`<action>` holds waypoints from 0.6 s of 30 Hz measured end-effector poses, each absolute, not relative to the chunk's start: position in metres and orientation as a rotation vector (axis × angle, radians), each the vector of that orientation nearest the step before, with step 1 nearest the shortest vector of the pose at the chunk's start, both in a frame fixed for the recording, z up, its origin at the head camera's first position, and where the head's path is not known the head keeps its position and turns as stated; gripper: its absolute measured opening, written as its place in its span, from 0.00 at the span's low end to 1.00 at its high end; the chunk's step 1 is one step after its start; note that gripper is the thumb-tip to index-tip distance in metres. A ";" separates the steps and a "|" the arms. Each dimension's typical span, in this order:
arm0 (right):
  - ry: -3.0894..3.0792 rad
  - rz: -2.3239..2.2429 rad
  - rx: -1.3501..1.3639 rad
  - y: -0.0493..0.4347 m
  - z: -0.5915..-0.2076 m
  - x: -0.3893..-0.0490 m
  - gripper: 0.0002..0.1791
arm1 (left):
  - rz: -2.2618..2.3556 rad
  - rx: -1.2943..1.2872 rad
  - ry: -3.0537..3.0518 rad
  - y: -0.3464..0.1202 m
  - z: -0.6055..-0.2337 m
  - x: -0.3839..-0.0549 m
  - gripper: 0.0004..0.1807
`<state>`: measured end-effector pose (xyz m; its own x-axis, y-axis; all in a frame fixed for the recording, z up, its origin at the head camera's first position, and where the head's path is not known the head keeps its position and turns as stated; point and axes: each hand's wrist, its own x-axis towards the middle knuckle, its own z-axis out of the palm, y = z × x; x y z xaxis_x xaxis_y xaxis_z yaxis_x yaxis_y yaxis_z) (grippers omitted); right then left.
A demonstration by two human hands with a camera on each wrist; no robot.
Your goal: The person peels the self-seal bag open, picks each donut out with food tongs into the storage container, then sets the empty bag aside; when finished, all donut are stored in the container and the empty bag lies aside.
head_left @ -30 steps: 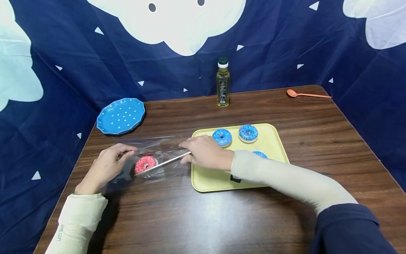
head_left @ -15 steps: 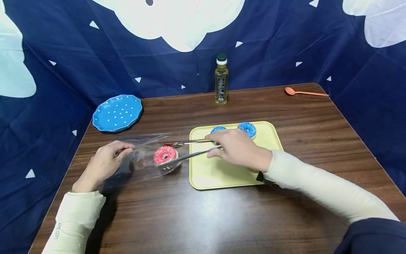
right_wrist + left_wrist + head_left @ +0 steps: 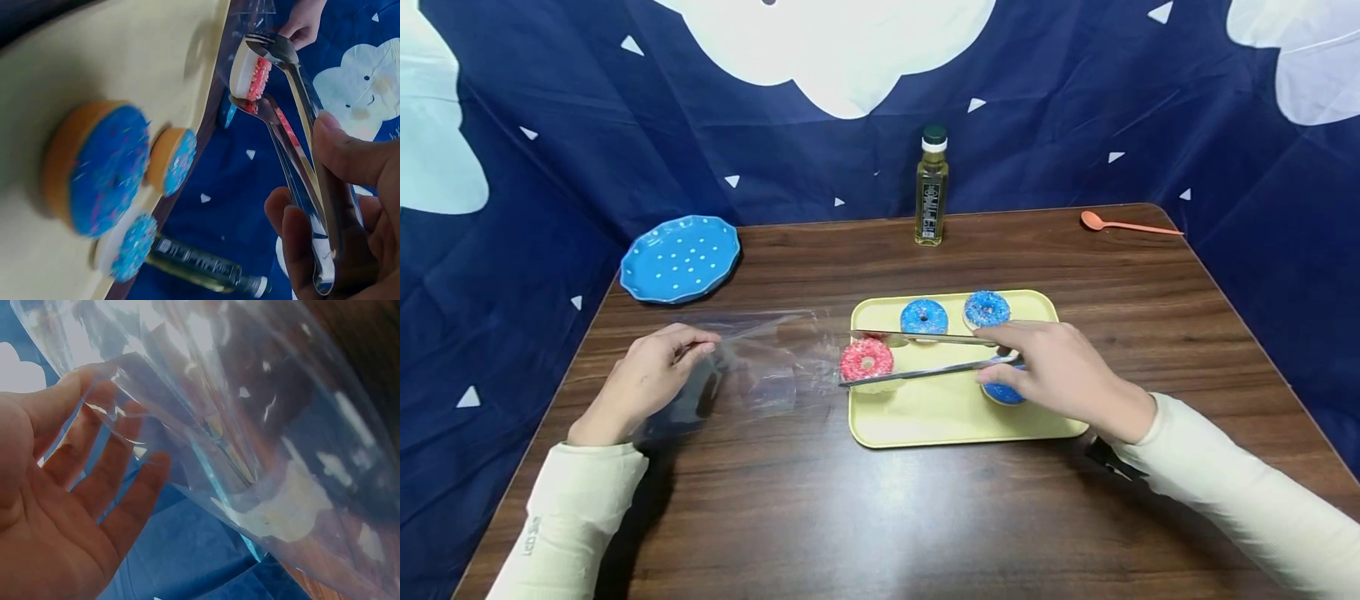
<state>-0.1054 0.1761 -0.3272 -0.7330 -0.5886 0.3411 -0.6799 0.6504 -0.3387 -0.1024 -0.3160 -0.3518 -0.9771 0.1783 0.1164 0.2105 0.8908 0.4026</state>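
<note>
My left hand (image 3: 651, 375) pinches the edge of a clear plastic bag (image 3: 760, 367), which stretches towards the tray; in the left wrist view the thumb and fingers meet at the film. With my right hand (image 3: 1063, 367) I grip metal tongs (image 3: 940, 368). Their tips clasp a pink-sprinkled donut (image 3: 867, 360) over the left end of a yellow tray (image 3: 925, 429), just outside the bag's mouth. Several blue donuts lie on the tray: one blue donut (image 3: 923, 317) behind the tongs, another blue donut (image 3: 987, 309) at the back, and one blue donut (image 3: 1002, 393) partly under my right hand.
A blue dotted plate (image 3: 681, 260) sits at the table's back left. Near the back edge stands a green-capped oil bottle (image 3: 932, 196). An orange spoon (image 3: 1127, 224) lies at the back right corner. Blue cloth (image 3: 820, 158) hangs behind the table.
The tongs and the pink donut have moved right, out of the plastic bag and over the tray. My right hand has drawn back to the right; my left hand keeps its pinch on the bag.
</note>
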 end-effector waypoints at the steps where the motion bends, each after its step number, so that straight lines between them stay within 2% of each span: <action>1: -2.673 0.661 1.029 0.180 -0.328 -0.103 0.26 | -0.651 -0.302 -2.985 -0.316 -0.352 -0.102 0.13; 18: -2.698 0.536 0.950 0.224 -0.333 -0.085 0.27 | -0.656 -0.360 -2.972 -0.317 -0.357 -0.103 0.11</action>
<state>-0.0851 0.2238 -0.3326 -0.7631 -0.5550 0.3311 -0.6394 0.7229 -0.2621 -0.1027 -0.3167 -0.3570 -0.9695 0.2110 0.1246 0.2438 0.8809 0.4057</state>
